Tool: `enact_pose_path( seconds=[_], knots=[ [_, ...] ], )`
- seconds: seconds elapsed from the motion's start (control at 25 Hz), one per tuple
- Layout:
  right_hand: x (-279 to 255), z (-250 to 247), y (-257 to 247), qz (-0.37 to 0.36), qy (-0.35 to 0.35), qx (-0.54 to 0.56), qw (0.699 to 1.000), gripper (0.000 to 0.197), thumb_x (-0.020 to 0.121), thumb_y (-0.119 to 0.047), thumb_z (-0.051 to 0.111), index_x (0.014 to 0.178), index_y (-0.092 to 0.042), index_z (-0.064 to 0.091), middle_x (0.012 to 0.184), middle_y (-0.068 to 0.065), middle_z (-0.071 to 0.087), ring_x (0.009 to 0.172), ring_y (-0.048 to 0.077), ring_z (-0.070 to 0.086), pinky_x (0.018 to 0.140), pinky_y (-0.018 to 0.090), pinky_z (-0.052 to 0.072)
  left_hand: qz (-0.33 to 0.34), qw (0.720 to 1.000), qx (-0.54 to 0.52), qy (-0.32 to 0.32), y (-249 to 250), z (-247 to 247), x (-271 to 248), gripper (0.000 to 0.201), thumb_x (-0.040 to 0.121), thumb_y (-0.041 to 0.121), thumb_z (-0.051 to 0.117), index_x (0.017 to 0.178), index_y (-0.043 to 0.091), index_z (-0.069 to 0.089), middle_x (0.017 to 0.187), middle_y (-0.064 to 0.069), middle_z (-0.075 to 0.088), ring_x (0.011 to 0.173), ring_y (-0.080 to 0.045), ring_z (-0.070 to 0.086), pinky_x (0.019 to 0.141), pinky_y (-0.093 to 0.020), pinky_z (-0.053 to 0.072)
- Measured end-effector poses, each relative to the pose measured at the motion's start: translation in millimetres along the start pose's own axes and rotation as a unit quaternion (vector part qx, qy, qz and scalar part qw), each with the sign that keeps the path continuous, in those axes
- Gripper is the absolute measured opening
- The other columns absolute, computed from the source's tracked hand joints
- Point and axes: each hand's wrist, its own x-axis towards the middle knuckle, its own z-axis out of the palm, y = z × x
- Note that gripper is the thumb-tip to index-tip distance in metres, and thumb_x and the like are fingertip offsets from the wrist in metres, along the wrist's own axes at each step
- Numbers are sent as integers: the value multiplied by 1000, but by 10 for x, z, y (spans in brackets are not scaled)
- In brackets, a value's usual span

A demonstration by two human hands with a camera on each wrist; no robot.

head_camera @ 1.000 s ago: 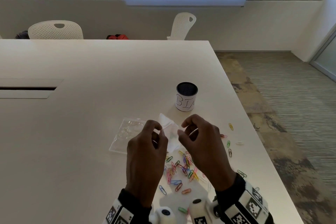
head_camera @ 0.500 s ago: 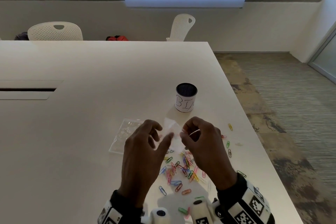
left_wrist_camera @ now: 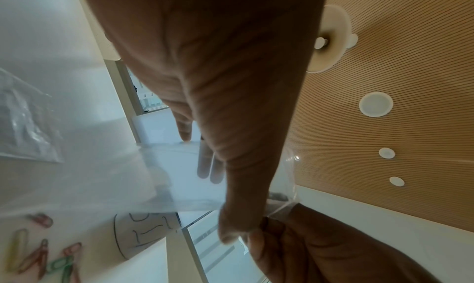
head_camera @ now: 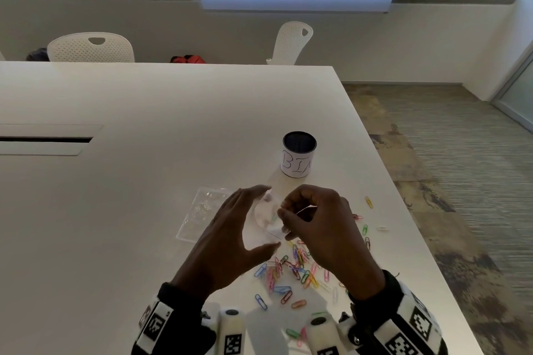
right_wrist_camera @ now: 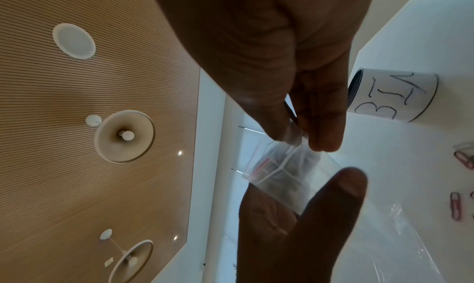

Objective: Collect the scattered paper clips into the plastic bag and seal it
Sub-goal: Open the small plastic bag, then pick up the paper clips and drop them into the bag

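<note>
I hold a small clear plastic bag (head_camera: 267, 212) just above the table, between my two hands. My right hand (head_camera: 284, 210) pinches its edge between thumb and fingers; the right wrist view shows that pinch on the bag (right_wrist_camera: 282, 171). My left hand (head_camera: 266, 220) is spread, with straight fingers (head_camera: 253, 192) touching the bag's far side and the thumb (head_camera: 268, 247) stretched out below it. Several coloured paper clips (head_camera: 294, 268) lie in a loose heap on the table under my hands. A few stray clips (head_camera: 365, 229) lie to the right.
A second clear bag (head_camera: 202, 210) lies flat on the white table (head_camera: 144, 181), left of my hands. A round cup labelled BIN (head_camera: 298, 157) stands just beyond them. The table's right edge (head_camera: 403, 225) is close to the stray clips.
My left hand has let go of its pinch on the bag and spread its fingers and thumb wide. The right hand keeps its pinch and the bag has turned between the hands.
</note>
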Motion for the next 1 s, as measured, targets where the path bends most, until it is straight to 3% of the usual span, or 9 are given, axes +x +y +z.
enact_pose_path(
  seconds=[0.08,0.16,0.28,0.48,0.6,0.68,0.8,0.88,1.0],
  knots=[
    [38,-67,33,4,1,-8,1000,9,90,-29,76,91,-22,70,76,-3,75,66,6,74,66,20,63,3,1000,-7,17,-34,-5,-2,80,78,45,83,145,36,39,140,21,53,130,2,48,110,-23,43],
    [157,-197,140,23,6,-22,999,13,91,-34,74,91,-21,71,75,0,75,67,8,73,66,20,62,-3,1000,-13,23,-79,-25,-7,76,77,49,79,141,35,41,135,23,54,126,3,50,106,-19,41],
    [461,-382,485,40,17,-117,992,10,91,-25,77,96,-16,75,84,-3,76,74,9,72,72,23,61,-18,1000,-12,20,-169,-51,-37,80,74,56,75,142,34,41,134,23,53,124,2,51,101,-15,38],
    [885,-330,1018,31,-90,-281,955,32,92,-14,74,123,-12,71,122,7,72,109,18,65,90,27,50,-34,999,-24,21,-252,-76,-76,85,70,65,71,142,32,42,133,20,54,124,-2,53,104,-23,43],
    [1053,-275,1194,33,-117,-326,938,44,96,-4,61,139,-12,60,143,7,58,133,24,53,109,35,45,-39,999,-23,18,-274,-83,-98,88,68,72,68,142,33,41,134,20,54,124,-4,54,103,-24,43],
    [1114,-230,1261,34,-139,-332,932,49,98,-2,52,146,-11,53,149,6,51,138,26,47,114,40,43,-45,999,-21,12,-287,-72,-109,88,69,70,70,143,33,40,135,19,55,124,-5,54,104,-27,46],
    [1108,-173,1294,19,-169,-352,921,41,102,-13,45,142,-11,57,143,7,50,135,27,47,111,40,44,-51,998,-18,11,-294,-43,-118,85,71,63,73,143,33,40,133,20,55,122,-3,55,102,-21,44],
    [1034,-167,1260,9,-180,-354,918,39,103,-27,49,139,-13,58,138,6,51,132,26,48,109,39,45,-57,998,-20,10,-300,-21,-120,84,72,60,76,143,32,40,132,21,55,120,-1,54,98,-14,40],
    [860,-159,1151,7,-224,-360,906,65,87,-60,68,141,-26,55,137,-1,50,128,19,47,105,41,49,-63,998,-16,9,-306,23,-117,81,74,52,81,141,34,40,133,20,54,120,-2,54,98,-16,41]
  ],
)
